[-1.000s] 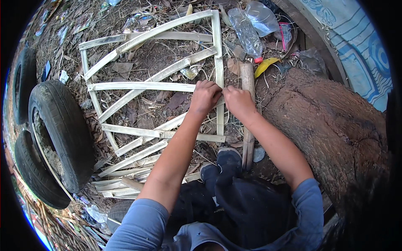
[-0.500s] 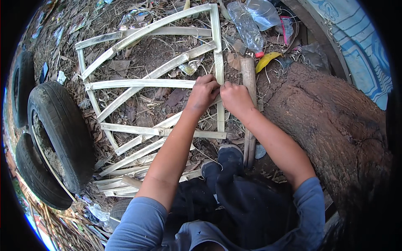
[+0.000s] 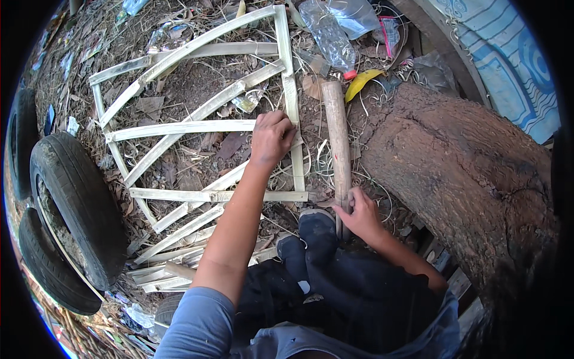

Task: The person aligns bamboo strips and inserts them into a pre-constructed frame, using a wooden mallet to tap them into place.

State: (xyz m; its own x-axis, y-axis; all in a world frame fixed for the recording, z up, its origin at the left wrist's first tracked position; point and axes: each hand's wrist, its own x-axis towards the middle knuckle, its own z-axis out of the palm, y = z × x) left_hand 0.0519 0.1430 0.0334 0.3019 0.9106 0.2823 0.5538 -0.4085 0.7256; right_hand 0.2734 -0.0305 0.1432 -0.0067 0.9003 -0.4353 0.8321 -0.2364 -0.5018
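Note:
A lattice frame of pale split bamboo strips lies on the ground before me. My left hand (image 3: 272, 137) is closed on the right end of a horizontal bamboo strip (image 3: 185, 128), where it meets the frame's upright strip (image 3: 287, 78). The fingers hide that joint. A thick round wooden stick (image 3: 337, 131), narrower at its near end, lies to the right of the frame. Beside that narrow end is my right hand (image 3: 363, 216), its thumb and fingers apart. The thumb reaches toward the stick; whether it touches cannot be made out.
Old tyres (image 3: 78, 203) stand at the left. More bamboo strips (image 3: 179, 251) are piled near my feet. A large tree trunk (image 3: 454, 173) bulges on the right. Beyond the stick lie a plastic bottle (image 3: 332, 39), a yellow leaf (image 3: 362, 84) and thin bamboo shavings.
My right hand has left the joint beside my left hand and moved down and right to the stick's near end. My left hand stays at the joint. The whole view has shifted slightly.

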